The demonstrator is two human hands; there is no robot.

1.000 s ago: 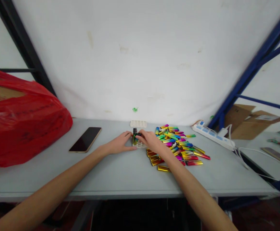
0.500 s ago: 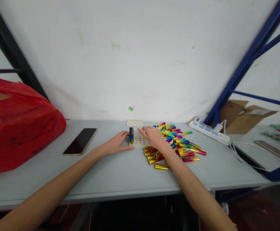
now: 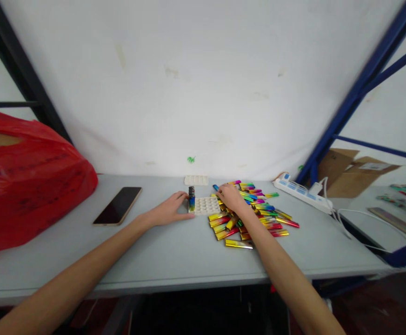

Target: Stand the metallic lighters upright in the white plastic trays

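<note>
A white tray with rows of round holes (image 3: pixel 208 206) lies on the table, and a row of lighters (image 3: pixel 192 199) stands upright along its left end. My left hand (image 3: pixel 169 209) is at that end, thumb at the tray's front corner and fingers by the back of the row, closed around the end. To the right of the tray is a loose pile of shiny, multicoloured lighters (image 3: pixel 270 219). Over the pile's left side, my right hand (image 3: pixel 231 197) is closed on a lighter (image 3: pixel 216 187) whose blue end sticks out past the fingertips; the rest is hidden.
A second white tray (image 3: pixel 196 180) lies behind, near the wall. On the left are a phone (image 3: pixel 118 206) and a red plastic bag (image 3: pixel 31 181). A white power strip (image 3: pixel 303 193) with cables and a cardboard box (image 3: pixel 358 173) are at the right, by a blue frame (image 3: pixel 356 93).
My right hand has moved from above the tray rightward to the pile, uncovering the holes, and a blue lighter end now shows at its fingertips. My left hand stays at the tray's left end.
</note>
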